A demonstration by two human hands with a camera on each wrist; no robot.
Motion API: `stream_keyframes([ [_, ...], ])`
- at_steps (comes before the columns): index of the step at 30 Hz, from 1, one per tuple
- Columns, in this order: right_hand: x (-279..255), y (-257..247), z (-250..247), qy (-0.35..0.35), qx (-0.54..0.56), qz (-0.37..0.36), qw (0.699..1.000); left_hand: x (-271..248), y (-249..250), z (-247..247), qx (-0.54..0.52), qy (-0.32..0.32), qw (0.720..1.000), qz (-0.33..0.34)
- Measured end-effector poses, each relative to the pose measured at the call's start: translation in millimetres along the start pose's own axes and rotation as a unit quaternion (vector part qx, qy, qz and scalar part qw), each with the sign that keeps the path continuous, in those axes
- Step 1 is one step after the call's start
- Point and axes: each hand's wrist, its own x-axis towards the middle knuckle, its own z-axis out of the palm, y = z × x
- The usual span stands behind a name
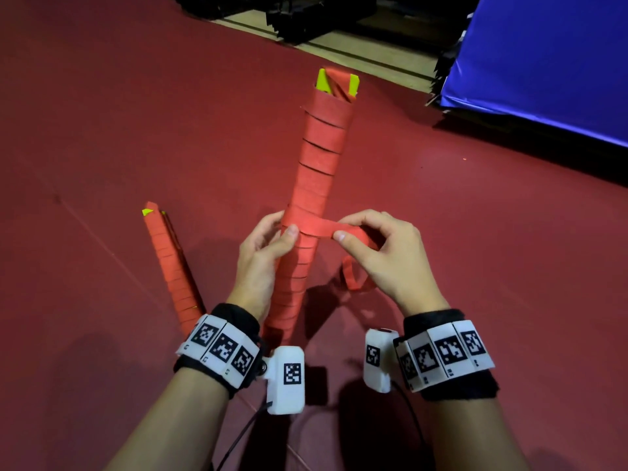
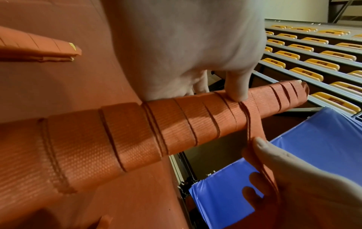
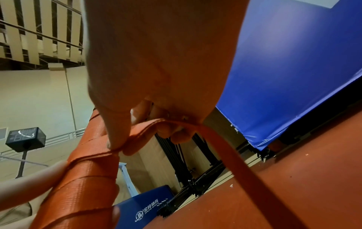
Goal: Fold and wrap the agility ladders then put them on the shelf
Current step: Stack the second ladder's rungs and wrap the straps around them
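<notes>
Our left hand (image 1: 263, 253) grips the upright ladder bundle (image 1: 316, 185) mid-shaft, thumb pinning a turn; right hand (image 1: 377, 253) pinches the limp strap tail (image 1: 319, 229). Stiff, light core: hold there.

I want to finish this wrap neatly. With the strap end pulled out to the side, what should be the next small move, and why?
Probably tuck the loose strap under a wound turn. The right hand pinches it sideways off the held ladder bundle, the left hand grips the bundle with its thumb at the crossing, and only a short loop hangs below. The bundle looks almost fully wound.
</notes>
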Motion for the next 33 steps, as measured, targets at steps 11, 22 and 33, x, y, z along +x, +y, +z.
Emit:
stream_keyframes([
  [11, -6, -4, 18, 0.000, 0.107, 0.033, 0.994, -1, 2, 4, -0.018, -0.050, 0.998, -0.029],
  [22, -1, -11, 24, 0.055, 0.096, 0.026, 0.993, -10, 6, 18, 0.258, 0.064, 0.950, 0.163],
  [33, 0, -10, 4, 0.030, 0.242, 0.040, 0.969, -4, 23, 12, 0.111, -0.065, 0.986, 0.108],
])
